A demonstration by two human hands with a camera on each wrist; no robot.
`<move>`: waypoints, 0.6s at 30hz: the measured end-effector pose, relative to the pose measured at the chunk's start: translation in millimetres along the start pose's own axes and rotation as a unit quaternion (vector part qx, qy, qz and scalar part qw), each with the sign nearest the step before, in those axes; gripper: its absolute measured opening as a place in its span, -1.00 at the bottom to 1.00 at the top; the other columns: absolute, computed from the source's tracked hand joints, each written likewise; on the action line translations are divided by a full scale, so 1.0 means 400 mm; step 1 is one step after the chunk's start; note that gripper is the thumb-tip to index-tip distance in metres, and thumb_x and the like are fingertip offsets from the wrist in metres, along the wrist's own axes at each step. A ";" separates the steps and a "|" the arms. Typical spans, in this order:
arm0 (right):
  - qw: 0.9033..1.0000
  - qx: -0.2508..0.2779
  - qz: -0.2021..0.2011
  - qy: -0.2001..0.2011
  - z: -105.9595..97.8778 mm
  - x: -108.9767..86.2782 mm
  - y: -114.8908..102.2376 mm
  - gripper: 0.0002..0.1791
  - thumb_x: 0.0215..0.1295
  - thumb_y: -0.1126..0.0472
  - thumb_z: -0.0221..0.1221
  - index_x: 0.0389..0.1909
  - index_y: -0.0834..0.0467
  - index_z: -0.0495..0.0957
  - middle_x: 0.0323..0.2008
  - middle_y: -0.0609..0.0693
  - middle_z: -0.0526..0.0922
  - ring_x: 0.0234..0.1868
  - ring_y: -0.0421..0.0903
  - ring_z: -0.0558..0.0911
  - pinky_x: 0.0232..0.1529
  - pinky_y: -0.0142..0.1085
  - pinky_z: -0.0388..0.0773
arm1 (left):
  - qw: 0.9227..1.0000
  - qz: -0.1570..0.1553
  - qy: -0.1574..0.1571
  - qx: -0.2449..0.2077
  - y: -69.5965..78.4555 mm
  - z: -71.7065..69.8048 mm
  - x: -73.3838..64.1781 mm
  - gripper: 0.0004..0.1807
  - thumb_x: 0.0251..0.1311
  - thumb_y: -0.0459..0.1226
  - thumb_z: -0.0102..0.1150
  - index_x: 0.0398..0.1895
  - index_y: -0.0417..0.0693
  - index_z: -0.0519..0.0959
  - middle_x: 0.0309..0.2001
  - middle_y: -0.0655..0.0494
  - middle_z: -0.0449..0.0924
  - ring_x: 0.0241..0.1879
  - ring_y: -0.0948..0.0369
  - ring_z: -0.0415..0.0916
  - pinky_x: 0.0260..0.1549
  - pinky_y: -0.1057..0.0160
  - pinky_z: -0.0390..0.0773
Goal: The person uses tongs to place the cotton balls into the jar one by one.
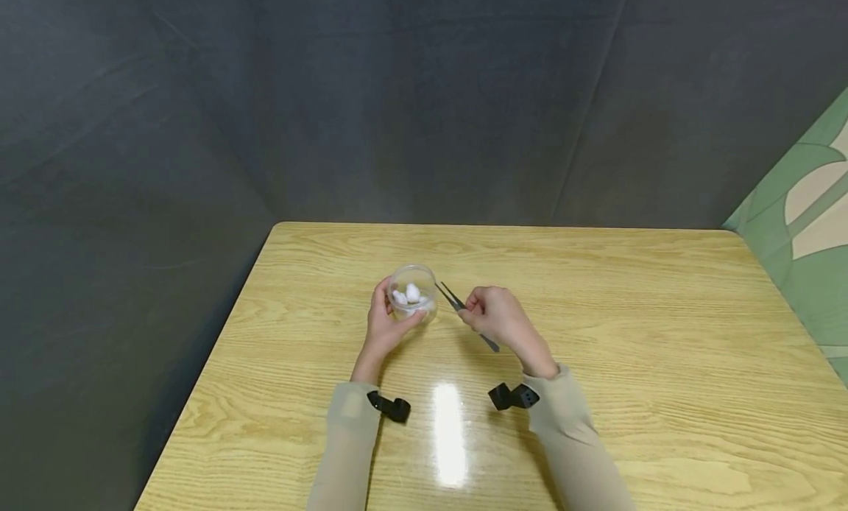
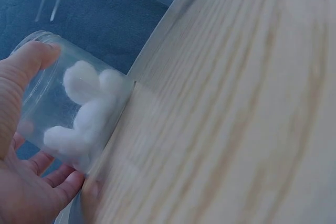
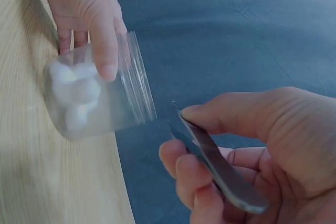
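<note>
A clear plastic jar [image 1: 427,311] stands open-topped on the table, with several white cotton balls [image 2: 89,116] lying at its bottom. My left hand [image 1: 387,327] holds it from the side, thumb [image 3: 105,51] against the near wall by the threaded rim and fingers around the other side. To the jar's right, my right hand [image 1: 500,316] pinches a pair of metal tweezers [image 3: 220,166] between thumb and fingers. The tweezer tips are apart with nothing between them, pointing at the jar's mouth, just outside the rim.
The wooden table [image 1: 662,334] has a light grain and a bright reflection near its front. Dark cloth [image 1: 424,106] hangs behind and to the left. A green leaf-patterned surface [image 1: 821,253] is at the right. Each sleeve carries a black wrist camera [image 1: 513,397].
</note>
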State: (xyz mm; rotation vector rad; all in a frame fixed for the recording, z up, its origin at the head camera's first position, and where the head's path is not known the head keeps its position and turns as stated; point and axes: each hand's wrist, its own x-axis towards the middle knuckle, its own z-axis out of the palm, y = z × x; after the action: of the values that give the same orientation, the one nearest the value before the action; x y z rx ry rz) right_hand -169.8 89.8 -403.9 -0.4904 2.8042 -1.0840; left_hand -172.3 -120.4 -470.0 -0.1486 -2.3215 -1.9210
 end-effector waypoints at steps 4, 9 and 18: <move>1.000 0.003 0.008 0.001 -0.010 -0.010 0.013 -0.83 0.16 0.23 0.24 -0.54 0.21 0.53 -0.72 -0.09 0.46 -0.69 -0.21 0.38 -0.59 -0.34 0.36 | 1.000 0.000 -0.003 -0.001 -0.001 -0.002 0.002 -0.15 -0.04 -0.45 0.35 0.32 -0.38 0.10 0.23 -0.39 0.18 0.19 -0.20 0.19 0.14 -0.12 0.23; 1.000 0.012 0.017 0.003 -0.019 -0.021 0.026 -0.84 0.16 0.25 0.23 -0.53 0.22 0.53 -0.71 -0.06 0.47 -0.69 -0.20 0.39 -0.61 -0.34 0.35 | 1.000 -0.002 -0.003 0.000 -0.003 -0.002 0.001 -0.14 -0.05 -0.45 0.35 0.32 -0.37 0.10 0.24 -0.39 0.18 0.20 -0.20 0.18 0.14 -0.14 0.22; 1.000 0.016 0.026 0.003 -0.037 -0.041 0.039 -0.86 0.19 0.25 0.22 -0.49 0.24 0.53 -0.70 -0.06 0.46 -0.69 -0.19 0.37 -0.62 -0.35 0.33 | 1.000 -0.011 0.008 0.007 -0.004 0.003 0.000 -0.16 -0.07 -0.48 0.34 0.30 -0.36 0.12 0.21 -0.36 0.21 0.16 -0.16 0.21 0.12 -0.12 0.25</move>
State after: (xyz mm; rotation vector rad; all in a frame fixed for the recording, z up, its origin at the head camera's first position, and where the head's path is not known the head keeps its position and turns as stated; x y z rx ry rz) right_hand -161.6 115.5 -403.8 -0.4089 2.7832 -1.1206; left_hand -172.8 -119.4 -471.7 -0.1079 -2.3360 -1.9074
